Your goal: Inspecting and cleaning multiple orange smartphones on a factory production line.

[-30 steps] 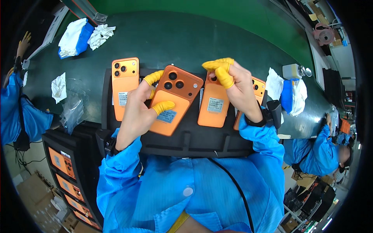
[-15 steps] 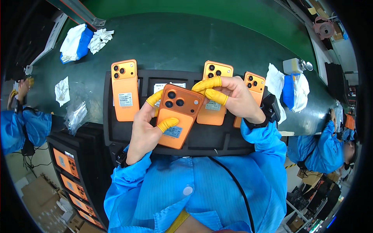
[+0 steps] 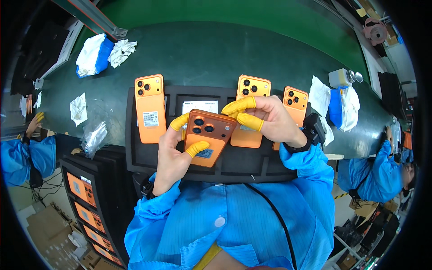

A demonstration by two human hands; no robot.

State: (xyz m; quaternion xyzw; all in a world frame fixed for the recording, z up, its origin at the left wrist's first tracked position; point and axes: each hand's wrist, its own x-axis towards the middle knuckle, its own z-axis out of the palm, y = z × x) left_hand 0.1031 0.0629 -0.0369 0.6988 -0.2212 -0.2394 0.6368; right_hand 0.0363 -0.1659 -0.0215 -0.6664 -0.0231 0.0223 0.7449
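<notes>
Yellow finger cots (image 3: 197, 148) capped the left hand (image 3: 171, 157), which held an orange smartphone (image 3: 215, 140) by its left edge, thumb across the back, above the middle of the black foam tray (image 3: 140, 157). The phone's long axis ran away from the person, camera end farthest and leaning right. The left hand was the nearer one; the right hand (image 3: 275, 120) stood at the phone's upper right corner, thumb and forefinger narrowly apart, though whether they touched it could not be told. Three other orange smartphones rested at the tray, one (image 3: 150, 102) toward its left end, two (image 3: 295, 101) toward its right. A white printed card (image 3: 200, 106) lay near the tray's far side.
</notes>
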